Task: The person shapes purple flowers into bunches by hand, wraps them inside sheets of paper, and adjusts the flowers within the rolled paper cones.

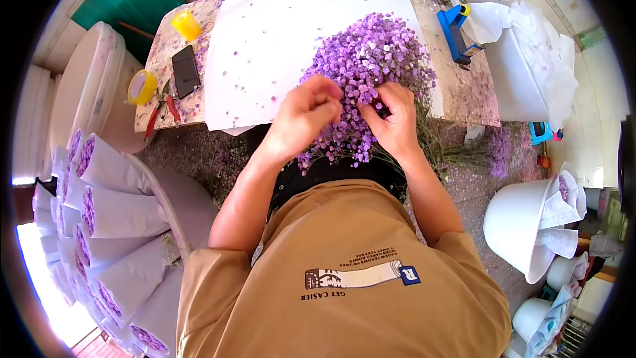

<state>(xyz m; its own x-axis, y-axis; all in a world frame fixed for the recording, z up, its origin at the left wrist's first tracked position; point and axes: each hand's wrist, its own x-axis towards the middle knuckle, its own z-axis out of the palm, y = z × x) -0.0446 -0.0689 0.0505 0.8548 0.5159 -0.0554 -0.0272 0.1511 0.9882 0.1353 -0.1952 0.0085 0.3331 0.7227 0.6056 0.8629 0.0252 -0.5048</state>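
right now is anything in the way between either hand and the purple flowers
Nothing visible blocks the purple flowers: the right hand is against them; the left hand is at their left edge, contact unclear. The phone lies off to the left.

We see purple flowers flecked with white, against white paper dotted with violet petals, and our brown shirt carries a dark-lettered print with a white band and blue patch. Around us we have yellow tape rolls, a black phone, red-handled pliers and a blue tape dispenser. We also find plain white wrappers showing purple, a white tub and a green panel.
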